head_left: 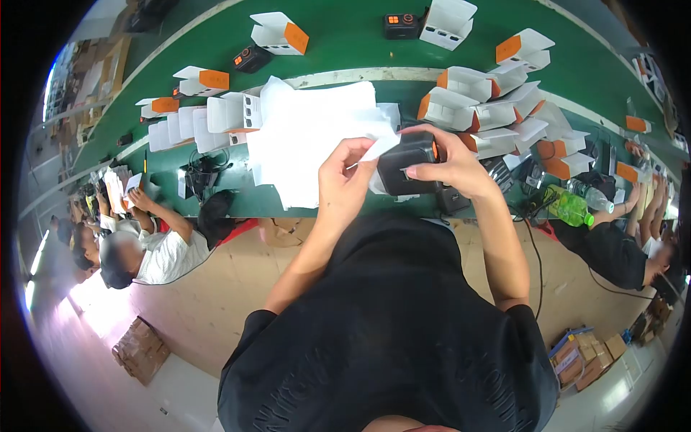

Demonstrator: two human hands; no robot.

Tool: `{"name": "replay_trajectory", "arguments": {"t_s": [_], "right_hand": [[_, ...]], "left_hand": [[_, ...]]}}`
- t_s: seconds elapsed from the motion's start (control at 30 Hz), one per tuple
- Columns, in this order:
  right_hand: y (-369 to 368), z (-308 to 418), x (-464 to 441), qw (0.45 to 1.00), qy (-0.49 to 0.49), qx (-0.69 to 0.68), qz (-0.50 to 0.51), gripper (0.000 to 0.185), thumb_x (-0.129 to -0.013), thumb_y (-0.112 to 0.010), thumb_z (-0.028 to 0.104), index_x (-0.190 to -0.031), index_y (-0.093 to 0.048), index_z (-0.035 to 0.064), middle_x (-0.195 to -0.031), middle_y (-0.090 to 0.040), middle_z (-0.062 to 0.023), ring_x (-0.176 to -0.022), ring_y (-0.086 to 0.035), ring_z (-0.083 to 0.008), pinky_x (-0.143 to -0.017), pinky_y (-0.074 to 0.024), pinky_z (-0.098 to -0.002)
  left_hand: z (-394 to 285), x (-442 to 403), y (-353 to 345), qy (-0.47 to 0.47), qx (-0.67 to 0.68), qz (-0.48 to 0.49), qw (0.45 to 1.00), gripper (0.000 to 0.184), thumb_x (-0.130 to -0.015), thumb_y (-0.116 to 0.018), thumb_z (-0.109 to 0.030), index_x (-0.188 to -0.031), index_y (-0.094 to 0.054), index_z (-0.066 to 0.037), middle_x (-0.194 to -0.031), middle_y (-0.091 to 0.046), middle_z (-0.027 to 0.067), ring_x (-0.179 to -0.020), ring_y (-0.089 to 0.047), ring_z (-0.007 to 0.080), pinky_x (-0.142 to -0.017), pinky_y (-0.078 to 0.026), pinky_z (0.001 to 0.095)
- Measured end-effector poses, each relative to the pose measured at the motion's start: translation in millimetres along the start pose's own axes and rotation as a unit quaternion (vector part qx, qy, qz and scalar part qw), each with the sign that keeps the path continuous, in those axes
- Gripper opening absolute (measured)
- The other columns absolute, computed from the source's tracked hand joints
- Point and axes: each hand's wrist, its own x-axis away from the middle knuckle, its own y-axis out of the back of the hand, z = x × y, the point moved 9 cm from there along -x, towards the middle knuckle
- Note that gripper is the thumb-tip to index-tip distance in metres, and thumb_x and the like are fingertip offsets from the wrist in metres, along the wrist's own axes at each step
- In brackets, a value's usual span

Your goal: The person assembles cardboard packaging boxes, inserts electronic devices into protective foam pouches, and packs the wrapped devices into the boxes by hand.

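My right hand (455, 164) grips a black box-shaped device (407, 164) with orange buttons, its fingers over the top and the thumb on the near side. My left hand (344, 180) pinches a small white sheet (380, 147) between thumb and fingers, right against the left side of the device. Beneath and to the left spreads a pile of thin white sheets (309, 129). Another black device (452, 199) sits just under my right hand, partly hidden by it.
Open white-and-orange boxes (471, 108) crowd the green table (345, 43) on the right; several more boxes (229, 115) stand left. Black devices (401, 26) lie at the back. A green bottle (568, 205) and cables are at right. Co-workers (169, 252) sit on both sides.
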Motion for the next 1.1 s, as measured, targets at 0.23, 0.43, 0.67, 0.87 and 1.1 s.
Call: {"name": "replay_trajectory", "arguments": {"t_s": [0.23, 0.43, 0.67, 0.87, 1.1], "right_hand": [[7.5, -24.4, -0.4, 0.968, 0.084, -0.158, -0.173, 0.056, -0.08, -0.082, 0.005, -0.131, -0.058, 0.0068, -0.108, -0.067, -0.003, -0.099, -0.064, -0.0115, -0.089, -0.0548, -0.0291], [-3.7, -26.0, 1.0, 0.93, 0.195, -0.052, -0.306, 0.051, -0.094, -0.075, 0.021, -0.136, -0.049, 0.0091, -0.119, -0.056, -0.0042, -0.106, -0.055, -0.0118, -0.092, -0.0479, -0.028], [5.6, -35.1, -25.8, 0.949, 0.129, -0.137, -0.251, 0.015, -0.111, -0.052, 0.017, -0.125, -0.056, 0.0113, -0.103, -0.055, 0.0021, -0.094, -0.053, -0.0059, -0.082, -0.0454, -0.0225], [6.9, -13.1, -27.8, 0.971, 0.139, -0.04, -0.192, 0.02, -0.105, -0.052, 0.002, -0.124, -0.053, 0.0088, -0.088, -0.053, 0.0028, -0.074, -0.05, -0.0061, -0.068, -0.045, -0.0236], [35.0, -9.5, -20.4, 0.981, 0.121, 0.031, -0.151, 0.033, -0.099, -0.06, 0.001, -0.131, -0.054, 0.0084, -0.102, -0.058, -0.0025, -0.094, -0.06, -0.0113, -0.08, -0.0516, -0.0273]], "left_hand": [[-6.2, 13.9, -21.7, -0.043, -0.113, 0.014, 0.993, 0.015, -0.104, -0.068, -0.006, -0.116, -0.063, -0.001, -0.096, -0.068, -0.0001, -0.085, -0.06, 0.0055, -0.076, -0.048, 0.0235], [15.0, 11.5, -32.4, 0.027, 0.015, -0.045, 0.999, 0.008, -0.103, -0.065, -0.011, -0.106, -0.061, -0.005, -0.091, -0.064, 0.0005, -0.083, -0.056, 0.008, -0.076, -0.047, 0.0256], [30.5, -15.8, -27.3, 0.128, 0.141, -0.079, 0.979, 0.017, -0.103, -0.07, -0.019, -0.099, -0.058, -0.008, -0.093, -0.062, -0.0023, -0.084, -0.054, 0.0043, -0.074, -0.046, 0.0232], [44.3, -31.5, -5.9, 0.127, 0.155, -0.043, 0.979, 0.021, -0.096, -0.075, -0.003, -0.09, -0.056, -0.009, -0.091, -0.069, 0.0022, -0.078, -0.064, 0.006, -0.065, -0.051, 0.0233], [24.7, -47.2, -11.3, 0.163, 0.165, 0.004, 0.973, 0.028, -0.094, -0.07, 0.003, -0.079, -0.051, -0.011, -0.079, -0.066, 0.002, -0.068, -0.063, 0.0085, -0.053, -0.048, 0.0248]]}}
